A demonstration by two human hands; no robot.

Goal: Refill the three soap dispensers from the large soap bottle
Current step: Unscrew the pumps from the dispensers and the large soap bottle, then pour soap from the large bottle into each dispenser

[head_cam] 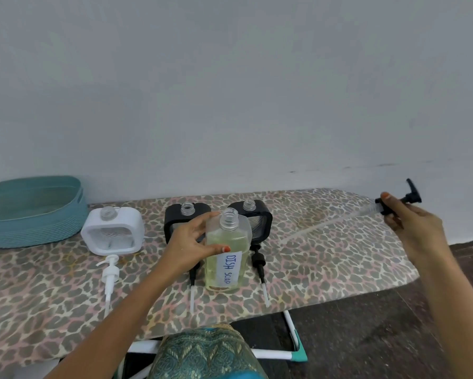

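Left hand (191, 242) grips the large soap bottle (227, 258), upright and uncapped, mid ironing board (325, 255), nearest the two black dispensers (172, 220) (262, 214) just behind, white dispenser (112, 231) farther left; right hand (410, 222) pinches a black pump (405, 198) well off right.

You see: teal basket (25, 228) far left | leopard-print cloth (325, 255) | white dispenser (112, 231) | black pump (411, 196) right | yellowish soap bottle (238, 242)

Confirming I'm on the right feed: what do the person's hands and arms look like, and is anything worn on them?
The left forearm and right forearm are bare as far as the frame shows, with no sleeves in view. The left hand and right hand wear no gloves. The nails carry orange-red nail polish. No rings, watch or bracelets are visible.
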